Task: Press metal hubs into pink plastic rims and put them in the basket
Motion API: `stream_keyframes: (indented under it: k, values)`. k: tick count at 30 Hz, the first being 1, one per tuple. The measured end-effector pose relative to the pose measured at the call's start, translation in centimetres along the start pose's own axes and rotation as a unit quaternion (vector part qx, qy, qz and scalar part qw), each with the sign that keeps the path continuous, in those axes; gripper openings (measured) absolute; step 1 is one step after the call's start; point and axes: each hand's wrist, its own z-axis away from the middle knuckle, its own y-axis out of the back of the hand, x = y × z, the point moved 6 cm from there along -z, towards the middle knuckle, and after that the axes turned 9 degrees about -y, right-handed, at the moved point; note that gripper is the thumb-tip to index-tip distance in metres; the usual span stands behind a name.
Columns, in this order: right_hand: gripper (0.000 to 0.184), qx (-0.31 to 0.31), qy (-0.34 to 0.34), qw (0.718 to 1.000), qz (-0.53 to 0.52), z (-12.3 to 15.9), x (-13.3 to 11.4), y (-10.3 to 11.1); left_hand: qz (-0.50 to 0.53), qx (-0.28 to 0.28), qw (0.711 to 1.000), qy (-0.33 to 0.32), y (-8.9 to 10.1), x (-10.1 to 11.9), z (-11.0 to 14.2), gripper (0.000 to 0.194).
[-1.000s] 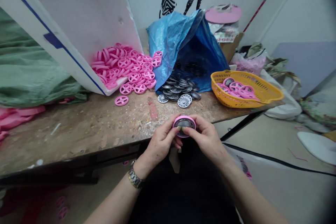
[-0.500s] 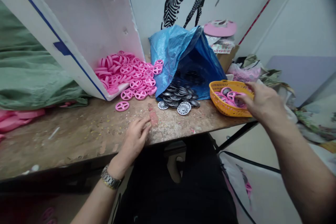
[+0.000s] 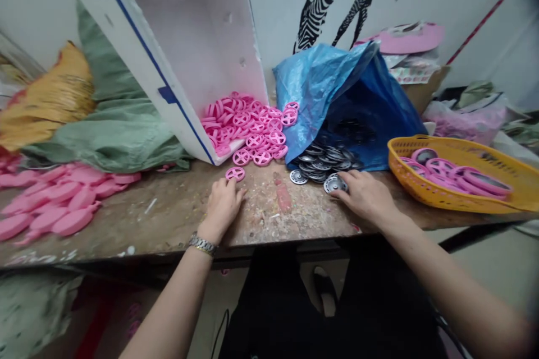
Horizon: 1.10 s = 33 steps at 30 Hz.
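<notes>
1. Left hand [image 3: 222,206] lies palm-down on the desk [image 3: 168,219], fingers loosely together, tips just short of a lone pink spoked wheel [image 3: 234,173]; it grips nothing. A metal watch [image 3: 202,244] sits on the wrist.
2. Right hand [image 3: 365,196] rests on the desk too, fingers curled forward onto a silver hub disc [image 3: 334,183] at the near edge of the silver pile; touching it, but whether it is already pinched I cannot tell.
3. Judgement: both hands are at the picking-up stage, one part for each, nothing yet joined between them.
4. Finished work: an orange basket [image 3: 425,193] at the right of the desk holds a shallow layer of pink rings with grey centres [image 3: 458,175], well short of the rim.
5. Stock left, silver: a heap of silver discs [image 3: 326,158] spills from the mouth of a blue plastic bag [image 3: 332,90]; how many lie deeper in the bag is hidden.
6. Stock left, pink: a large heap of pink wheels [image 3: 248,126] pours out of a tilted white foam box [image 3: 189,39].
7. Judgement: loose parts far outnumber the assembled ones, so most of the work remains.
8. Farther left: pink oval mouldings [image 3: 63,202] and a green sack [image 3: 113,134], untouched.
</notes>
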Motion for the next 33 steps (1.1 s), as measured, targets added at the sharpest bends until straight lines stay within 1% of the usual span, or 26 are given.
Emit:
stream_keyframes:
  k: [3,7,11,16,19,21,22,24,26,27,29,30,31,32,33]
  values:
    - [0.043,-0.008,0.014,0.999,0.039,0.0,-0.2,-0.6,-0.014,-0.005,1.0,0.013,-0.3,-1.0,-1.4,0.043]
    - [0.038,-0.007,0.029,0.998,0.058,0.5,-0.6,-0.6,-0.014,-0.012,1.0,0.01,-0.9,-1.7,-3.5,0.045]
    - [0.034,0.013,0.045,0.998,0.05,1.1,-0.9,-0.5,-0.001,-0.018,1.0,-0.005,-1.3,-1.9,-4.8,0.035]
    - [0.035,0.051,0.022,0.998,0.017,1.4,0.1,0.0,0.047,-0.011,0.999,-0.018,-1.5,-2.1,-4.9,0.027]
    - [0.031,0.063,-0.028,0.995,-0.07,1.4,1.4,0.7,0.104,0.011,0.994,-0.018,-1.1,-2.3,-4.8,0.03]
    - [0.028,0.062,-0.082,0.979,-0.176,1.7,2.2,1.1,0.155,0.031,0.987,-0.013,-0.5,-2.5,-4.7,0.031]
    - [0.027,0.055,-0.108,0.963,-0.241,1.8,2.5,1.2,0.184,0.042,0.982,-0.008,-0.2,-2.5,-4.6,0.032]
    - [0.025,0.029,-0.152,0.913,-0.377,2.2,2.4,1.2,0.254,0.06,0.965,0.005,0.4,-2.2,-4.2,0.034]
    - [0.027,-0.004,-0.181,0.851,-0.493,2.6,1.5,1.2,0.32,0.067,0.945,0.012,0.8,-1.2,-3.6,0.04]
    - [0.03,-0.019,-0.189,0.821,-0.538,2.8,0.9,1.4,0.359,0.064,0.931,0.016,1.0,-0.5,-3.2,0.043]
    - [0.035,-0.048,-0.193,0.775,-0.6,3.1,-0.7,1.8,0.461,0.052,0.886,0.024,1.0,1.5,-2.1,0.045]
    - [0.037,-0.059,-0.19,0.759,-0.62,3.2,-1.5,2.1,0.57,0.043,0.819,0.048,0.8,2.6,-1.4,0.042]
    - [0.037,-0.068,-0.187,0.747,-0.634,3.3,-2.3,2.4,0.661,0.031,0.746,0.068,0.6,3.8,-0.7,0.038]
    - [0.037,-0.074,-0.184,0.74,-0.642,3.4,-2.9,2.6,0.718,0.018,0.691,0.083,0.4,5.0,0.0,0.036]
    - [0.036,-0.079,-0.184,0.736,-0.647,3.5,-3.4,2.7,0.752,0.005,0.652,0.093,0.3,6.2,0.6,0.035]
